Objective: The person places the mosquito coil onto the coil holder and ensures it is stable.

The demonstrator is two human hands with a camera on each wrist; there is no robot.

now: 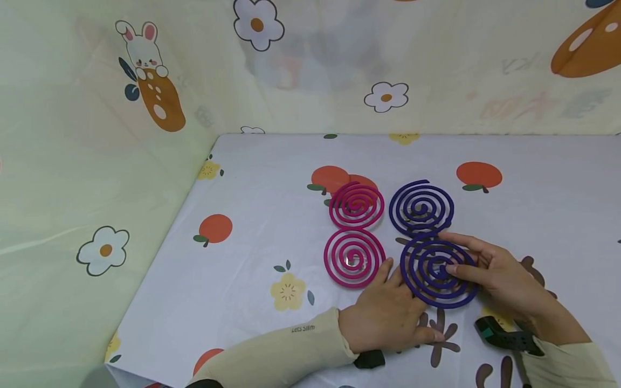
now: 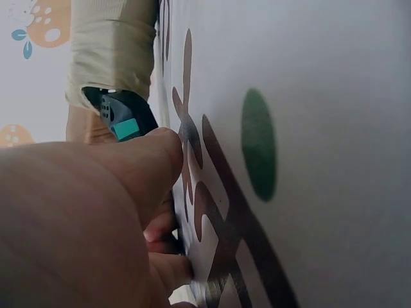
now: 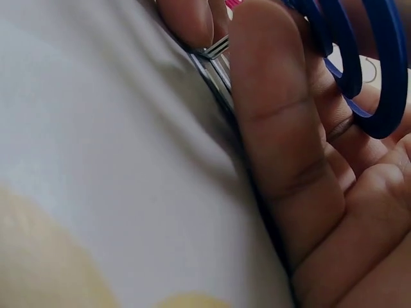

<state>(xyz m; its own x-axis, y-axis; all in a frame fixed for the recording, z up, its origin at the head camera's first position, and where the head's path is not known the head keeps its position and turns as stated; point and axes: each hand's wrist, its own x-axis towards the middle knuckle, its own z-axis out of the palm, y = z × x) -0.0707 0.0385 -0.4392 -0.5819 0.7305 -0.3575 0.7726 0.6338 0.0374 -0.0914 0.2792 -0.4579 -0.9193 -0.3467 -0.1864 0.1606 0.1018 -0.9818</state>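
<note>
Four-part spiral layout aside, a lower dark blue spiral coil (image 1: 412, 272) is in my right hand (image 1: 504, 277). The thumb lies on its centre and the index finger reaches its upper edge. In the right wrist view, the blue coil (image 3: 388, 77) stands above the table beside my fingers, near a thin silvery strip (image 3: 221, 72). My left hand (image 1: 388, 318) rests palm down with its fingers extended, between the lower pink spiral coil (image 1: 335, 275) and the blue one; some fingertips are hidden under the blue coil. An upper blue coil (image 1: 394, 213) and an upper pink coil (image 1: 335, 215) lie behind.
A white tablecloth (image 1: 233, 285) printed with fruit and flowers covers the table. Patterned curtains (image 1: 310, 70) hang behind and at the left. A dark band with a teal patch (image 1: 499, 334) sits at my right wrist.
</note>
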